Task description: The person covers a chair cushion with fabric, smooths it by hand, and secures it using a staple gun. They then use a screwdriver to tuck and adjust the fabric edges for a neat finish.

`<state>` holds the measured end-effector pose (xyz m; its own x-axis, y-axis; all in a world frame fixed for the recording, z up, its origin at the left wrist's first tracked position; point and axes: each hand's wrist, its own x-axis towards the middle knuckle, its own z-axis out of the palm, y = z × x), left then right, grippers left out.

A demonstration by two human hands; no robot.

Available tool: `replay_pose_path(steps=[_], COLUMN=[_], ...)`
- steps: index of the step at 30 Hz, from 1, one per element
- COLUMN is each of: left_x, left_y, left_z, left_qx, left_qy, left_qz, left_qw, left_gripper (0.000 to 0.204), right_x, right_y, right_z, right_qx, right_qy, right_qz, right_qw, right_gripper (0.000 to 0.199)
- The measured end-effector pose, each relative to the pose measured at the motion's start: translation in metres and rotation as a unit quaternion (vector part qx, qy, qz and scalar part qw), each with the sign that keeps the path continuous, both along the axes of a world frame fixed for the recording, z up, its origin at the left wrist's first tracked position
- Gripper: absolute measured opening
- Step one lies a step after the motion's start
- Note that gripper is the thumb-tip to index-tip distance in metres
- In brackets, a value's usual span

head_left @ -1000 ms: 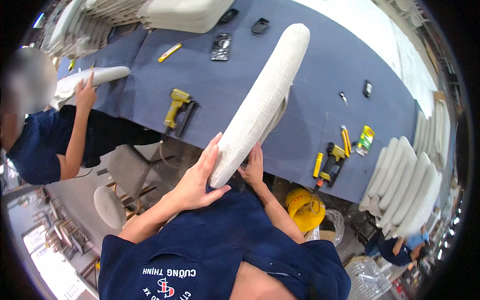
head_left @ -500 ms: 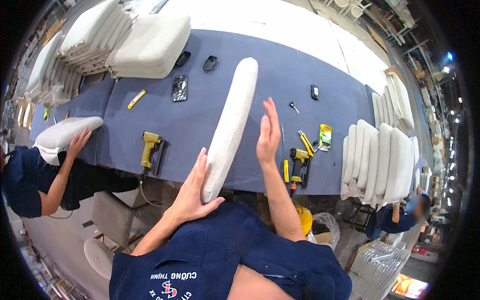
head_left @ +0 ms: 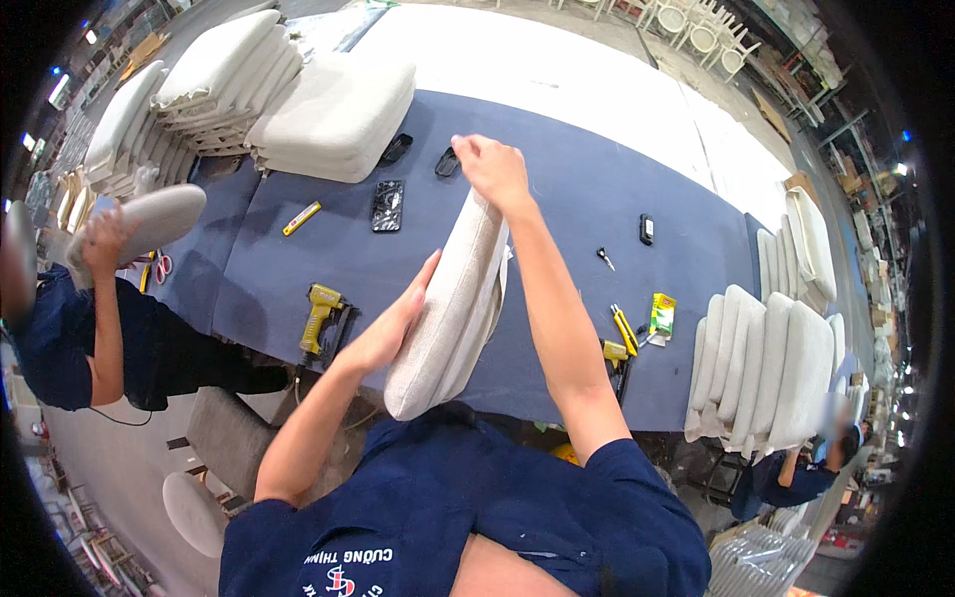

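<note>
A pale grey upholstered seat cushion (head_left: 448, 318) stands on its edge in front of me, its near end close to my chest. A loose fabric edge shows along its right side. My left hand (head_left: 398, 323) holds it from the left, fingers stretched along that side; the thumb is hidden. At the far end, my right hand (head_left: 492, 171) is closed with bent fingers on the cushion, and it covers that end. A yellow nail gun (head_left: 322, 316) lies left of the cushion. Another nail gun (head_left: 615, 353) is partly behind my right forearm.
Cushion stacks stand at the far left (head_left: 333, 114) and right (head_left: 761, 358) of the blue-covered table (head_left: 567, 199). A phone (head_left: 388, 206), yellow cutter (head_left: 301, 218), key (head_left: 605, 259) and green-yellow box (head_left: 663, 316) lie there. A co-worker (head_left: 90, 328) handles a cushion at left; another person (head_left: 796, 473) is at right.
My right hand has come from beside the cushion onto its far end, its fingers now bent. The cushion has turned and come lower, showing its right side. The left co-worker's cushion has tilted up.
</note>
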<state>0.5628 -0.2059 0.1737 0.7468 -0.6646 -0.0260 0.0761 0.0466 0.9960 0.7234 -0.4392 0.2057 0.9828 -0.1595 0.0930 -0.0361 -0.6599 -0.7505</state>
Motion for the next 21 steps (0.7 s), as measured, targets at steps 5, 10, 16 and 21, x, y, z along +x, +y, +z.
replay_pose_path(steps=[5,10,16,21], left_x=[0.098,0.192,0.216,0.226], left_y=[-0.052,-0.093,-0.098,-0.089], left_z=[-0.017,-0.026,-0.036,-0.024], left_qx=[-0.044,-0.078,0.077,0.278], left_qy=[0.17,0.24,-0.017,-0.264], left_qz=[0.042,-0.003,-0.026,0.055], left_qw=[0.983,0.968,0.997,0.922], left_gripper=[0.068,0.06,0.071,0.08], right_x=[0.002,0.011,0.015,0.025], right_y=[0.027,0.031,0.034,0.049], right_z=[-0.019,-0.038,-0.049,-0.075], right_qx=[-0.129,-0.062,0.143,0.281], right_qy=[-0.046,-0.137,-0.186,-0.284], right_qz=[-0.036,-0.062,-0.046,-0.022], right_qw=[0.99,0.987,0.971,0.916], right_gripper=[0.051,0.057,0.061,0.061])
